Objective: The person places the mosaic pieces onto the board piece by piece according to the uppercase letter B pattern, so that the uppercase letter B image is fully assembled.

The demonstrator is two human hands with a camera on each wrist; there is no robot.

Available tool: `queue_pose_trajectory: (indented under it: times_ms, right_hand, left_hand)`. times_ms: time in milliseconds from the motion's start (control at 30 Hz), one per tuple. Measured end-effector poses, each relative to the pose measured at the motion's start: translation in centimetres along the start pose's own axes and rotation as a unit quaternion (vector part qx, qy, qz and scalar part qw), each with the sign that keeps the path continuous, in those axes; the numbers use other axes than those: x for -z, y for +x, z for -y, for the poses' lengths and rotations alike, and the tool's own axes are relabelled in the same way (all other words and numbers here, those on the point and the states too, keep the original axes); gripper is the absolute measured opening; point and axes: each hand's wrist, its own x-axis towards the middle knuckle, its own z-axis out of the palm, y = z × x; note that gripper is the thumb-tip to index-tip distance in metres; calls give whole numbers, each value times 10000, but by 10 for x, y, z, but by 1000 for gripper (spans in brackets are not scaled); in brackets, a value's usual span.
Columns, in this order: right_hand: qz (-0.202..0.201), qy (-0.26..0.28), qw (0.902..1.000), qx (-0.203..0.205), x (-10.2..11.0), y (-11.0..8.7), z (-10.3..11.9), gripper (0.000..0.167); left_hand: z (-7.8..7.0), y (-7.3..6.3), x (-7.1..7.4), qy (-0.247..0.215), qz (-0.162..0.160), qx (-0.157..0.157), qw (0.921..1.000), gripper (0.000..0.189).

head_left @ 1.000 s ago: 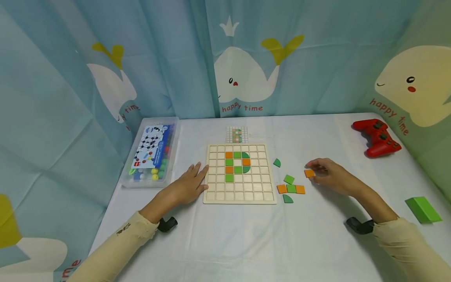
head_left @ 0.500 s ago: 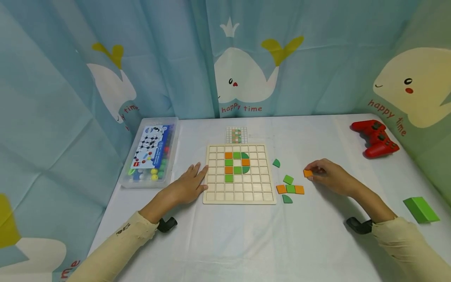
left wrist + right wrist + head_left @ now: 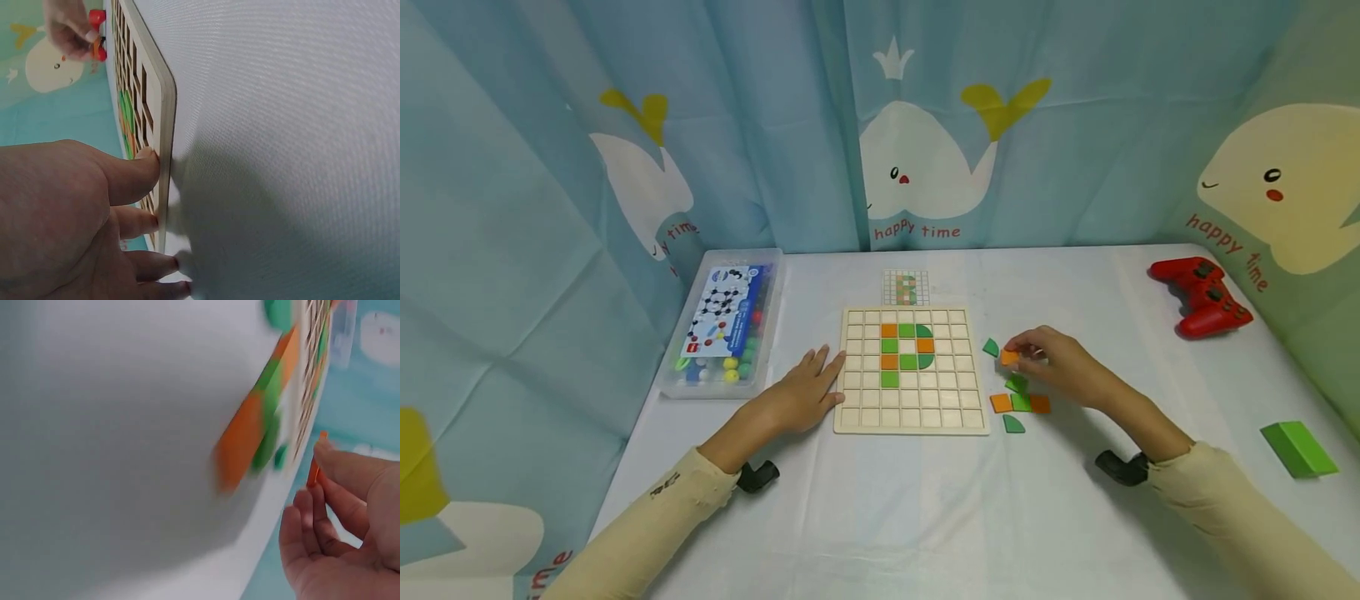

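Note:
My right hand (image 3: 1060, 362) pinches an orange square tile (image 3: 1010, 357) between thumb and fingers, held above the loose pieces right of the board. In the right wrist view the tile (image 3: 314, 469) is seen edge-on. My left hand (image 3: 801, 392) rests with extended fingers at the left edge of the wooden grid board (image 3: 865, 421); its thumb (image 3: 147, 165) touches the rim in the left wrist view. Orange and green tiles (image 3: 907, 362) lie in the board's cells, forming a P shape. Beside the board are loose orange squares (image 3: 1002, 403), green squares (image 3: 1020, 402) and dark green quarter-circles (image 3: 1013, 424).
A small pattern card (image 3: 906, 287) lies behind the board. To the left stands a clear plastic case (image 3: 760, 354) of colored parts. A red game controller (image 3: 1201, 296) and a green block (image 3: 1298, 448) lie at the right. A curtain (image 3: 805, 125) hangs behind the table.
My right hand has moved left toward the board, carrying the orange tile over near the loose quarter-circle. My left hand has stayed at the board's edge.

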Motion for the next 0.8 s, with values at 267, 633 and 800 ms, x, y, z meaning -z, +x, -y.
queue_pose_trajectory:
  times_ms: [267,633,800]
  right_hand:
    - [190,133,9988,430,-31,25,47,23]
    - [465,111,9939,995,-72,47,85,20]
    - [493,111,9941,955,-80,48,94,10]
  left_hand:
    - [0,-1,1,22,22,-43,10000,70]
    - [0,0,1,18,4,-65,10000,70]
    - [0,0,0,-13,-31,-73,10000,70]
